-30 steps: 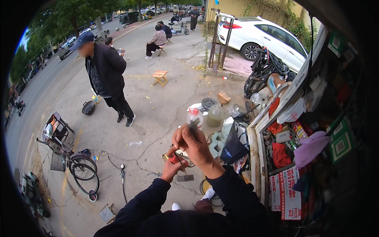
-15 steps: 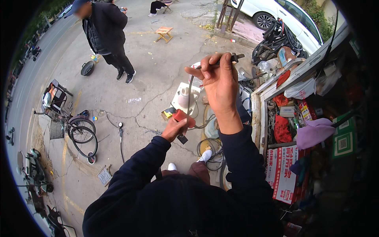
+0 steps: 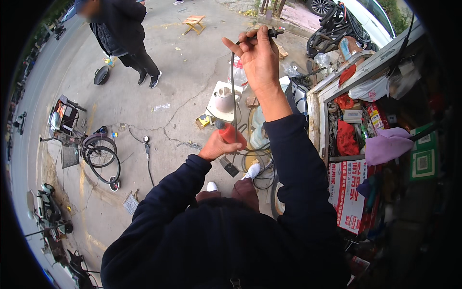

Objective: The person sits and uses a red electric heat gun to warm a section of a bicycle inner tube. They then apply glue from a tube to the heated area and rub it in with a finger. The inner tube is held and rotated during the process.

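Observation:
My right hand (image 3: 261,62), raised far out, pinches a black plug (image 3: 273,33) at the end of a dark cable (image 3: 233,79). Its index finger points out to the left. From there the cable runs down to my left hand (image 3: 217,146), which is closed around a red cylinder (image 3: 232,134) with a dark rounded end; I cannot make out its exact kind. A small black block (image 3: 228,167) hangs just below that hand. Loops of dark cable or hose (image 3: 260,178) lie on the ground beside my right shoe (image 3: 252,170).
A white base with a rounded pot-like top (image 3: 224,102) and a clear jug (image 3: 237,74) stand ahead. A bicycle (image 3: 98,156) and a pressure gauge with hose (image 3: 147,139) are at left. A person (image 3: 120,33) stands beyond. A cluttered stall with a white frame (image 3: 315,103) borders the right.
My right hand has moved farther out with the plug, drawing the cable up. The left hand has shifted slightly right and nearer the top, and more of the red cylinder and black block shows.

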Action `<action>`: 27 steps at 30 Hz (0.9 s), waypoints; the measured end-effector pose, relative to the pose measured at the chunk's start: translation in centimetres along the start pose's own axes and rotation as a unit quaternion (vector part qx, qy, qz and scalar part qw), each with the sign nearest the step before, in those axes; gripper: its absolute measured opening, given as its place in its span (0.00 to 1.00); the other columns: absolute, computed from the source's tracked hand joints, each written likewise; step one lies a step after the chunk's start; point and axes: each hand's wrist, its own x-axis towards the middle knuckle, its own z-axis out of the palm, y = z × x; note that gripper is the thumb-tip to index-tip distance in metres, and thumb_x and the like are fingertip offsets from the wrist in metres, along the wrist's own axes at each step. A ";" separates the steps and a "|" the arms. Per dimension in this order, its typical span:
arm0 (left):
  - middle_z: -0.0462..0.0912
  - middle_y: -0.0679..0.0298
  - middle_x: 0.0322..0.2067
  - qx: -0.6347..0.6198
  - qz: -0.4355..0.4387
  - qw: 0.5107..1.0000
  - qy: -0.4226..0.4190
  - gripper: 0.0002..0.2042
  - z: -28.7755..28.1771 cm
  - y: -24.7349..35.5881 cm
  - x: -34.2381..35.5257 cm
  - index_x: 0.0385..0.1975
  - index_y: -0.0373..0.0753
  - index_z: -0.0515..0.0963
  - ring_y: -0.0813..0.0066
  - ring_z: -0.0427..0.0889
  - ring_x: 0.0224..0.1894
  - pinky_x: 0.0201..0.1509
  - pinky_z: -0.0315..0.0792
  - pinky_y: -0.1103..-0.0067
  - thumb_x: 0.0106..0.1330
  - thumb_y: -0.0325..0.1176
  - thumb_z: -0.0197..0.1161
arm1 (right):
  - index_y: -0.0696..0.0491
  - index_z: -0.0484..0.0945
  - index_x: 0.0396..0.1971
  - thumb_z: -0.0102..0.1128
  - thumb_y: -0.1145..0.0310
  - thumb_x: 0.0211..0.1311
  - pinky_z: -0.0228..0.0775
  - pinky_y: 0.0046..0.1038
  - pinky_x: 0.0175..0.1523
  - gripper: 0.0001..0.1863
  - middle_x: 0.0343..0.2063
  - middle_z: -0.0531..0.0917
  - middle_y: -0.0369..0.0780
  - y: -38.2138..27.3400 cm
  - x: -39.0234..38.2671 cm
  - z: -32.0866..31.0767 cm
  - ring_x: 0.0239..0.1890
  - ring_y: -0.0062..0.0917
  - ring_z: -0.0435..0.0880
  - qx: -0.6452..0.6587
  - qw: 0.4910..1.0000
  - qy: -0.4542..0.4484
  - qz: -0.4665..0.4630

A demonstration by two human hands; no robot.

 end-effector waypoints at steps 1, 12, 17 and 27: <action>0.83 0.65 0.32 0.021 0.033 0.999 0.006 0.20 0.2 0.1 0.2 0.42 0.35 0.78 0.83 0.78 0.28 0.24 0.69 0.85 0.54 0.37 0.75 | 0.55 0.73 0.27 0.49 0.56 0.75 0.83 0.43 0.47 0.19 0.22 0.73 0.34 -0.5 -0.3 -0.4 0.23 0.15 0.69 -0.013 1.000 -0.025 0.001; 0.80 0.67 0.25 -0.113 -0.020 0.979 0.171 0.13 -1.2 1.8 -0.1 0.37 0.35 0.79 0.87 0.69 0.18 0.19 0.60 0.86 0.58 0.36 0.71 | 0.54 0.80 0.35 0.67 0.66 0.56 0.71 0.33 0.34 0.10 0.27 0.75 0.36 -1.6 -21.5 -7.9 0.30 0.32 0.78 -0.717 0.608 -0.338 -0.051; 0.80 0.68 0.28 -0.089 -0.025 0.979 0.179 0.14 0.3 3.2 0.0 0.38 0.35 0.78 0.86 0.71 0.23 0.24 0.65 0.85 0.58 0.35 0.73 | 0.54 0.78 0.35 0.65 0.62 0.57 0.69 0.35 0.32 0.12 0.26 0.75 0.39 6.9 -25.1 -11.2 0.27 0.37 0.77 -0.764 0.619 -0.178 -0.032; 0.73 0.71 0.23 -0.110 0.076 0.978 0.162 0.18 -6.6 2.2 0.3 0.36 0.37 0.74 0.86 0.65 0.19 0.20 0.58 0.85 0.58 0.41 0.74 | 0.61 0.78 0.26 0.56 0.66 0.70 0.72 0.29 0.28 0.14 0.20 0.80 0.42 4.9 -21.1 -7.8 0.22 0.29 0.84 -0.512 0.849 -0.057 0.117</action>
